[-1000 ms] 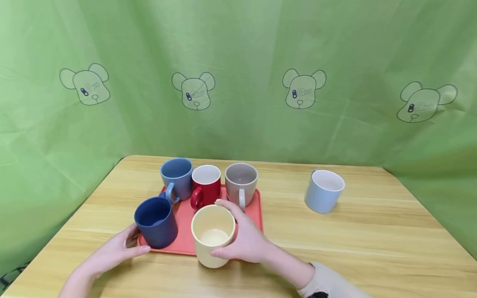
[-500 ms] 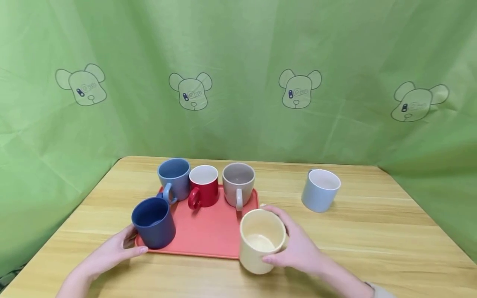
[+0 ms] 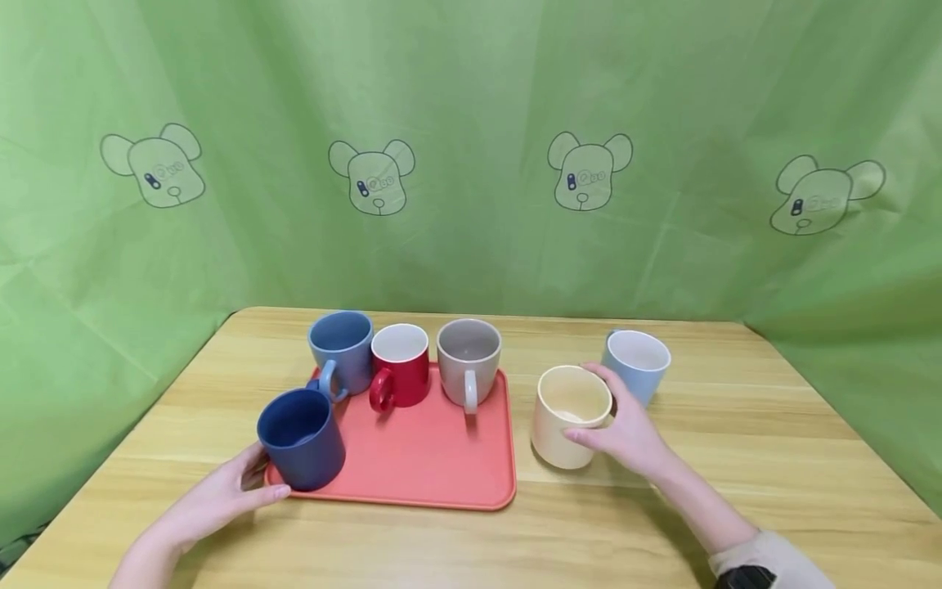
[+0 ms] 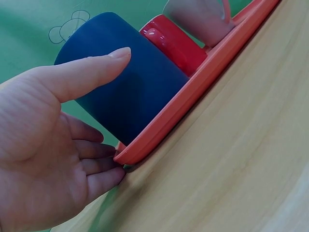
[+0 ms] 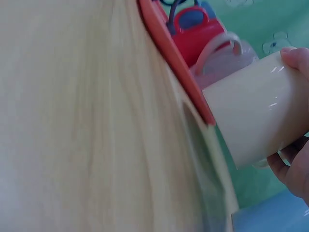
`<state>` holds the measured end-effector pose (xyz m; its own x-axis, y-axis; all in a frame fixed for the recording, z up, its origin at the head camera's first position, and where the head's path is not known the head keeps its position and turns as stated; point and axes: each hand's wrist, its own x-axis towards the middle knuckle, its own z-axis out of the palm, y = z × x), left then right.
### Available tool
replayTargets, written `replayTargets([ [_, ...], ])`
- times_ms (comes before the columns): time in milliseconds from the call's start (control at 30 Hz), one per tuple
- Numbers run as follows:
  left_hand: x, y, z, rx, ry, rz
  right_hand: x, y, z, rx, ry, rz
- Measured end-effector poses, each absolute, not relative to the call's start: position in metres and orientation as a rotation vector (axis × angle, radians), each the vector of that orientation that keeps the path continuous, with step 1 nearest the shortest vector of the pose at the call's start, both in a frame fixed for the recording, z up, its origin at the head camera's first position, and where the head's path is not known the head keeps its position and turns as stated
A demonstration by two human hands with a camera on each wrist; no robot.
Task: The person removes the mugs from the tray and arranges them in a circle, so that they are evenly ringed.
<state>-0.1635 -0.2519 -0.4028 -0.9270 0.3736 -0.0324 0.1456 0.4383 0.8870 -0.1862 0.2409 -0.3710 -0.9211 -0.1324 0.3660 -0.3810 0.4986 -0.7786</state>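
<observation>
My right hand (image 3: 629, 433) grips a cream mug (image 3: 552, 433) round its body, thumb in front and fingers behind, just right of the red tray (image 3: 434, 466). A shadow lies on the table below it, and in the right wrist view the mug (image 5: 263, 108) appears held above the wood. My left hand (image 3: 217, 499) is beside the navy mug (image 3: 309, 454) at the tray's near left corner. In the left wrist view its thumb (image 4: 94, 72) lies straight across the front of that mug, and the loosely bent fingertips touch the tray's corner.
Along the tray's back stand a blue mug (image 3: 353, 364), a red mug (image 3: 410, 380) and a grey mug (image 3: 455, 380). A light blue mug (image 3: 633, 376) with a white inside stands on the wooden table (image 3: 773, 442) behind my right hand. A green curtain (image 3: 471, 245) hangs behind.
My right hand has carried the cream mug from over the tray's front edge to the right and then farther back, off the tray. The left hand has stayed by the navy mug.
</observation>
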Motion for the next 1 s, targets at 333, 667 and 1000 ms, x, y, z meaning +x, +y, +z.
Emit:
replayTargets([
  [333, -0.161, -0.251, -0.402, 0.404, 2.438, 1.502, -0.204, 0.249, -0.383, 0.350, -2.522, 1.448],
  [667, -0.161, -0.251, -0.403, 0.425, 2.434, 1.520, -0.211, 0.263, -0.389, 0.406, -2.484, 1.554],
  [1000, -0.161, -0.250, -0.403, 0.417, 2.441, 1.511, -0.202, 0.270, -0.384, 0.277, -2.526, 1.371],
])
